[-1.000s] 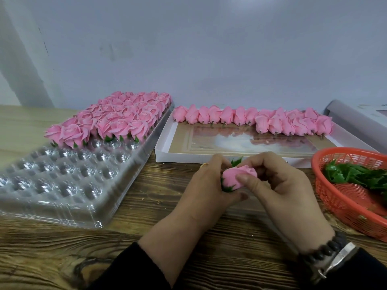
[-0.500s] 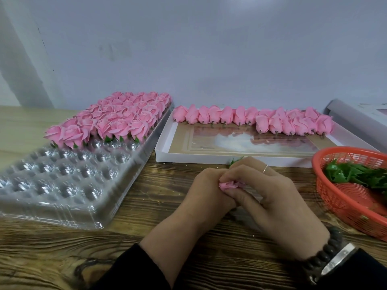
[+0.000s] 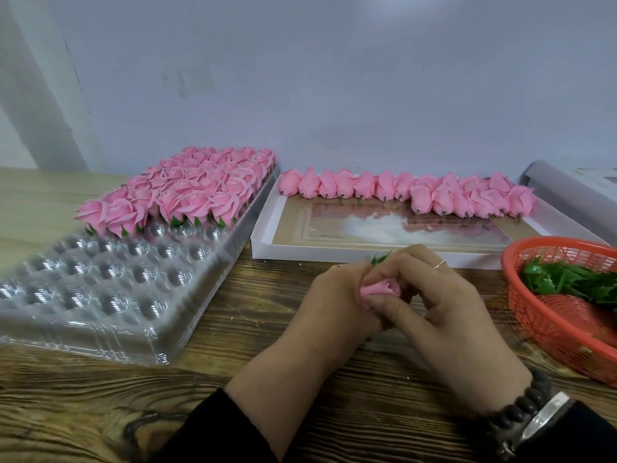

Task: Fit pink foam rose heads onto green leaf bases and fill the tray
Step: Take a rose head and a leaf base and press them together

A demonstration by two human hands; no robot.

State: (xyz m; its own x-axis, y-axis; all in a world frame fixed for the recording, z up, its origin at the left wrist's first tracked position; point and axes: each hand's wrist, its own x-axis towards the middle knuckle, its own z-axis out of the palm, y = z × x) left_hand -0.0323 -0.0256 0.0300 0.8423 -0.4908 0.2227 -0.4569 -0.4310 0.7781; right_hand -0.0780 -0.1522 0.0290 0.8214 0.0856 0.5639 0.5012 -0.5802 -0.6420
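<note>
Both my hands meet over the wooden table around one pink foam rose head (image 3: 382, 288). My left hand (image 3: 337, 305) grips it from the left and my right hand (image 3: 440, 305) pinches it from the right, fingers curled over its petals. A green leaf base (image 3: 380, 259) pokes out above my fingers, behind the rose. The clear plastic tray (image 3: 100, 295) lies at the left; finished roses (image 3: 187, 192) fill its far rows and its near cups hold nothing. Loose rose heads (image 3: 400, 192) line the back of a white box (image 3: 263, 238).
An orange plastic basket (image 3: 534, 315) with green leaf bases (image 3: 574, 279) stands at the right edge of the table. A grey roll (image 3: 567, 195) lies behind it. A pale wall closes off the back.
My right fingers closed over the rose, hiding most of it, then shifted so the petals show again between my hands. The hands stayed in the same spot on the table.
</note>
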